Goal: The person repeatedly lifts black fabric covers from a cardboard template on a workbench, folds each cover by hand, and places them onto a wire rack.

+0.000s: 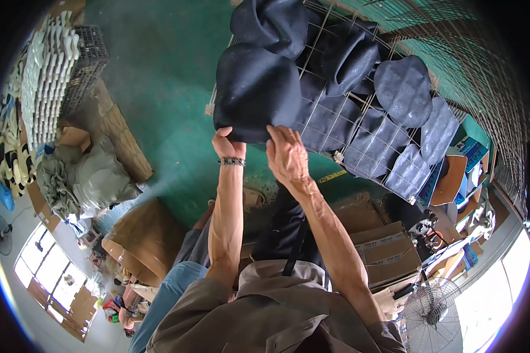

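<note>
A dark, smooth, rounded sheet that looks like rubber (256, 88) lies over the left end of a wire mesh rack (321, 88). At its near edge, my left hand (228, 147) is closed, with the thumb on top and the fingers curled beneath. My right hand (288, 156) pinches the same edge a little farther right, its fingertips bent over the border; its thumb is mostly hidden. A folded dark sheet (271, 26) lies just beyond. Several more dark sheets are spread across the mesh to the right, among them a round one (403, 91).
Tall wire mesh (453, 65) rises along the right. Cardboard boxes (388, 250) stand near my right side, with a standing fan (433, 315) behind them. Stacked pale pieces (50, 82), a black crate (85, 70) and grey sacks (103, 176) are at the left on green floor (159, 59).
</note>
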Available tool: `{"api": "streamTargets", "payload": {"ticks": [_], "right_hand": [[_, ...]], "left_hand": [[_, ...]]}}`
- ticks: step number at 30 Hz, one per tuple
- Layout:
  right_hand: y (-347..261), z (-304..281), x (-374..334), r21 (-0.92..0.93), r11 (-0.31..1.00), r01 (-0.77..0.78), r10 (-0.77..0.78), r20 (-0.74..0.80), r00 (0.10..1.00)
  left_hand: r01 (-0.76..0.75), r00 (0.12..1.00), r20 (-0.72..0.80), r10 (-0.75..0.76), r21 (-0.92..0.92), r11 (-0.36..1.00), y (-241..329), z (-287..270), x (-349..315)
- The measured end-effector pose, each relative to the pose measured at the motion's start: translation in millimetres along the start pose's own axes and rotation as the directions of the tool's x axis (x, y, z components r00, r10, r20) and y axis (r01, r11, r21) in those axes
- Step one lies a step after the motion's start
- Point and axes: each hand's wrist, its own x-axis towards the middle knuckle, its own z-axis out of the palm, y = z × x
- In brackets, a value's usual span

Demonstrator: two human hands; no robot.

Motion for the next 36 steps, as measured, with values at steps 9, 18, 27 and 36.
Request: {"api": "streamTargets", "payload": {"ticks": [9, 18, 27, 36], "right_hand": [[59.4, 9.0, -97.8, -0.005, 0.985, -0.172, 0.169, 0.206, 0.964], [121.0, -70.7, -242.9, -0.102, 0.894, -0.437, 0.44, 0.012, 0.898], [75.7, -77.5, -401.2, 0.334, 0.748, -0.574, 0.653, -0.219, 0.725], [41.9, -75.7, -599.0, 0.597, 0.356, -0.719, 0.933, -0.269, 0.239]], "left_hand": [[0.263, 0.836, -0.325, 0.442, 0.945, 0.196, 38.3, -159.1, 150.8], [0.375, 0.845, -0.262, 0.466, 0.912, -0.166, 5.1, -119.2, 82.0], [-0.266, 0.964, 0.189, -0.188, 0.65, -0.712, -102.4, -105.7, -43.8], [-0.248, 0.727, -0.191, -0.66, 0.822, -0.512, -202.4, -72.4, -174.1]]}}
